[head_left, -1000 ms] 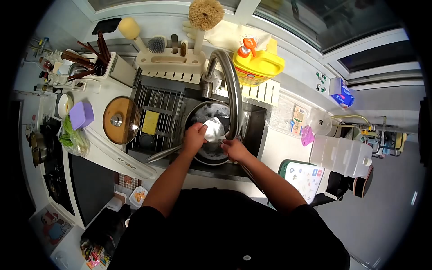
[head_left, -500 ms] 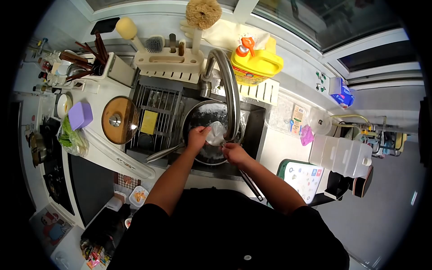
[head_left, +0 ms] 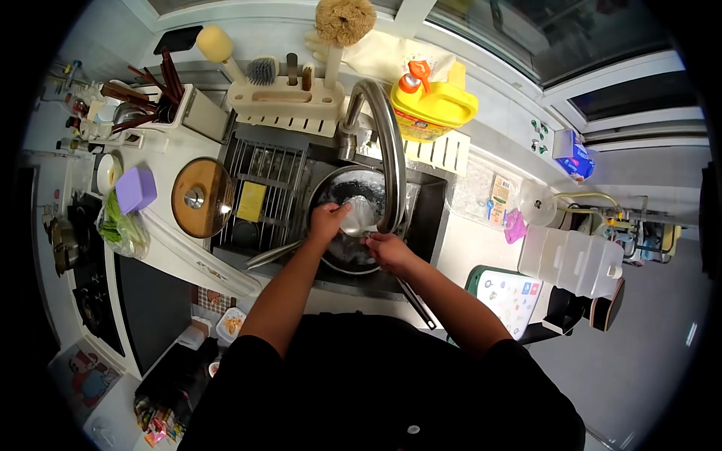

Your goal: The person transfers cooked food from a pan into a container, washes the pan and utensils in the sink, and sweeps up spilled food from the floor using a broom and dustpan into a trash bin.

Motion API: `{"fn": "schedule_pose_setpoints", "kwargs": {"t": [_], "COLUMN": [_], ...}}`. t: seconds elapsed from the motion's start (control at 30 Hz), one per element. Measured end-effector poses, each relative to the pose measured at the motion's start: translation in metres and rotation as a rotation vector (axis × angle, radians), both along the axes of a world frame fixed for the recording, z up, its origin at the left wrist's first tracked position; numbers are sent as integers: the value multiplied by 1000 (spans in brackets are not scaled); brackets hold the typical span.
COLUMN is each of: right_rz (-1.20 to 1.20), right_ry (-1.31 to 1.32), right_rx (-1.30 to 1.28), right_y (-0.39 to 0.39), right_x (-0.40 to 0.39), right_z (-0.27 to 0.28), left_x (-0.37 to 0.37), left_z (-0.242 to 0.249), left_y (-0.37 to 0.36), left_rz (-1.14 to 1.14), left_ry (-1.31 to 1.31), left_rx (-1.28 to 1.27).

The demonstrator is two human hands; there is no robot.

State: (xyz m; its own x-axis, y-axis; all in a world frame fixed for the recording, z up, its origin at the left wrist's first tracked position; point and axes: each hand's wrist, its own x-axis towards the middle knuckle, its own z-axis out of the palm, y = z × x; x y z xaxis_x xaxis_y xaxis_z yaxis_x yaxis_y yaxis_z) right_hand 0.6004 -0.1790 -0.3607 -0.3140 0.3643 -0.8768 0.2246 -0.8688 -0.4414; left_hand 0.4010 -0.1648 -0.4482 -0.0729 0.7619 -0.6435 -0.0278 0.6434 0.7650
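Observation:
A metal spatula [head_left: 359, 216] with a broad shiny head and a long handle is held over a dark pan [head_left: 347, 259] in the sink [head_left: 430, 218]. My left hand [head_left: 329, 223] has its fingers closed at the left edge of the head; whether a cloth or sponge is in them is hidden. My right hand [head_left: 391, 254] is wrapped round the handle just below the head, and the handle's end sticks out over the sink's front edge. Wet, whitish patches show inside the pan, whose handle points to the lower left. The curved faucet [head_left: 392, 158] arches over the pan.
A drying rack [head_left: 274, 169] with a yellow sponge [head_left: 250, 203] is left of the pan. A glass lid [head_left: 201, 198] lies on the left counter. Behind the sink stand a brush holder [head_left: 286, 104] and a yellow detergent jug [head_left: 436, 109]. A white board [head_left: 505, 301] is at right.
The spatula head has tilted and shifted slightly, with my left hand moving a little up along its edge. My right hand has moved slightly left and keeps its grip.

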Motion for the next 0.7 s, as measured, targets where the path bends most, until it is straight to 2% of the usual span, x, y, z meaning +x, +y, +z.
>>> {"fn": "schedule_pose_setpoints", "kwargs": {"t": [0.03, 0.1, 0.17, 0.2, 0.23, 0.27, 0.33, 0.37, 0.5, 0.57, 0.6, 0.67, 0.7], "right_rz": [3, -3, 19, 38, 11, 16, 69, 140, 144, 50, 48, 82, 100], "right_ry": [2, -49, -43, -45, -34, -31, -34, -74, 53, 92, 90, 129, 158], "right_rx": [-1, -29, -68, -105, -104, -110, -52, -116, -63, 0, -2, 49, 23], "right_y": [1, 6, 14, 17, 18, 20, 28, 37, 40, 38, 40, 42, 44], "right_x": [-4, -13, -19, -23, -27, -32, -41, -50, -44, -33, -28, -21, -20], "right_z": [-6, -20, -38, -39, -41, -42, -45, -31, -44, -44, -42, -34, -35], "left_x": [0, -1, -9, -13, -17, -21, -29, -34, -46, -52, -52, -53, -58], "left_z": [-13, -38, -50, -46, -43, -39, 13, 16, -5, -24, -19, 0, 0], "left_y": [-1, -3, -1, 2, 5, 7, 19, 25, 27, 19, 16, 9, 8], "left_rz": [3, 55, 98, 140, 117, 120, 12, -39, -127, -149, -151, -23, -117], "left_ry": [2, 268, 205, 134, 356, 361, 578, 703, 763, 385, 383, -52, -63], "left_rx": [-1, 238, 221, 208, 255, 248, 368, 328, 358, 400, 399, 139, 158]}}
